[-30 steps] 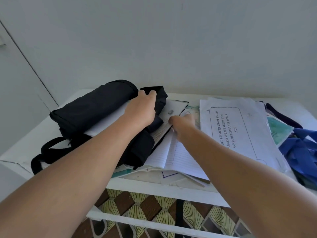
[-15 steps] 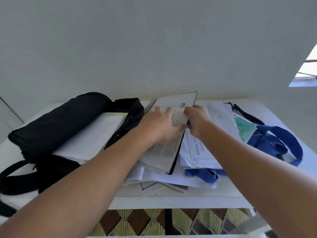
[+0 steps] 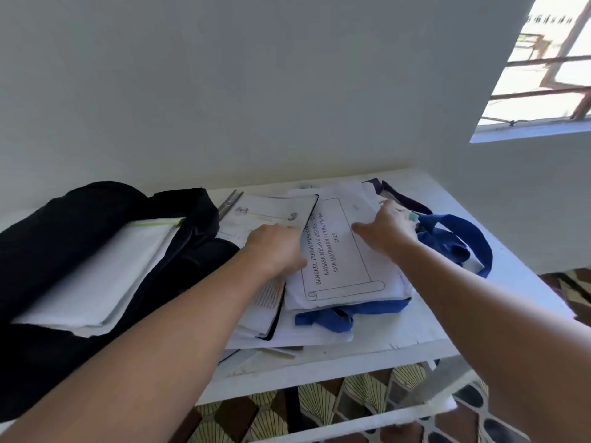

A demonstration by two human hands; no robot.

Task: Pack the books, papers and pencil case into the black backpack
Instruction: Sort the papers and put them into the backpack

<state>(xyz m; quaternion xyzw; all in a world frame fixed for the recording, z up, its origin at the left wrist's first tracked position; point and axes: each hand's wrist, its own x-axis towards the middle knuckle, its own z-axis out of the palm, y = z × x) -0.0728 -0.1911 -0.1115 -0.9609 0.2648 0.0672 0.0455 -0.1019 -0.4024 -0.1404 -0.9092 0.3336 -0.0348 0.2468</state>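
Change: since half a second ago the left hand [image 3: 277, 251] has slid off the open book's page toward its right edge, and the right hand [image 3: 385, 230] has shifted away from the book's corner onto the printed sheet; the view has swung right, so a window now shows.
Landmark: black backpack [image 3: 64, 225], lying on its side at the left of the white table [image 3: 499, 238], mouth open.
Already packed: white book [image 3: 99, 266] sticking out of the backpack's mouth, a green strip along its far edge.
Open book: dark-edged open book [image 3: 271, 215] just right of the backpack, on top of loose papers.
Printed sheet: paper stack [image 3: 345, 251] with a framed title page, right of the open book and well right of the backpack, partly over blue straps.
Left hand grip: fingers tucked at the seam between the open book and the paper stack; cannot tell whether they pinch anything.
Right hand grip: fingers curled over the far right edge of the paper stack, thumb flat on top, gripping it.
Blue bag: blue fabric bag [image 3: 454, 241] at the far right of the table, farthest from the backpack, its straps running under the papers.
Pen: dark pen [image 3: 231, 201] lying beside the backpack's far corner.
Pencil case: cannot tell where it is.
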